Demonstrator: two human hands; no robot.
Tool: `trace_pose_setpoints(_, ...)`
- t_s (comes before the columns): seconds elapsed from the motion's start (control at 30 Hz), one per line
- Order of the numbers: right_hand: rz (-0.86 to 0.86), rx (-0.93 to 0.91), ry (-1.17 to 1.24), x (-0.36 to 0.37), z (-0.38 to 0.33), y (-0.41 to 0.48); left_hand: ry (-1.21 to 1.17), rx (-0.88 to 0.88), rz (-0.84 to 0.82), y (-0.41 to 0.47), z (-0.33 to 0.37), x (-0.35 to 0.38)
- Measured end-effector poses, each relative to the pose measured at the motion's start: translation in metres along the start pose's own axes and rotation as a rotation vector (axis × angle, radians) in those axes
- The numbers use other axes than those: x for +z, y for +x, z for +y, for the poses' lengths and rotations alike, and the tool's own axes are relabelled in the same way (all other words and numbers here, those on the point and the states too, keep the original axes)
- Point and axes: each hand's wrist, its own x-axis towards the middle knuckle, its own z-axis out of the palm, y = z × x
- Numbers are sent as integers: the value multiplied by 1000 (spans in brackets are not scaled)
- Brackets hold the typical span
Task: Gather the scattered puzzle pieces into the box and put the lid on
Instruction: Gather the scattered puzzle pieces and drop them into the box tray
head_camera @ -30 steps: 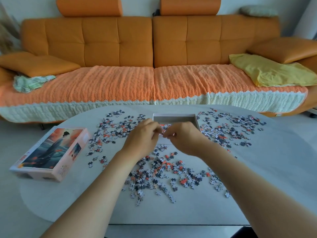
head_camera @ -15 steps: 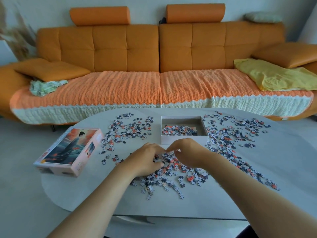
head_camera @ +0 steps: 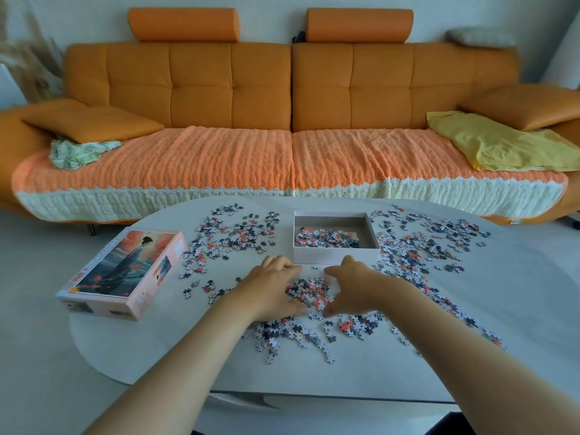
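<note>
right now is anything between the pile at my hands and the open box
Nothing visible blocks it. The left hand and right hand curl round the pile just in front of the box; only its near wall and a few loose pieces lie between.

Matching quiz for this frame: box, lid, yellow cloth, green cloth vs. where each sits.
1. box
2. lid
3. yellow cloth
4. green cloth

a. sofa, left end
b. middle of table, some pieces inside
c. sofa, right end
d. table, left side, picture up

Pairs: 1-b, 2-d, 3-c, 4-a.
</note>
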Motion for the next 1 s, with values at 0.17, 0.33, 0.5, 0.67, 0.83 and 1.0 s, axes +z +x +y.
trace_pose_setpoints(0.17,61,-82,119,4,-10,5,-78,3,-8,6,5,2)
trace_pose_setpoints(0.33,124,-85,164,4,-11,15,-217,-47,-3,12,10,0)
trace_pose_setpoints(0.5,158,-95,260,3,-13,17,-270,-23,99,14,11,-2)
trace_pose_setpoints(0.67,219,-85,228,6,-17,22,-273,-19,156,15,9,-4)
trace_pose_setpoints(0.83,269,-130,205,8,-16,27,-297,-31,187,18,8,-4)
trace_pose_setpoints(1.0,286,-128,241,-1,-11,31,-437,-116,234,25,6,-13)
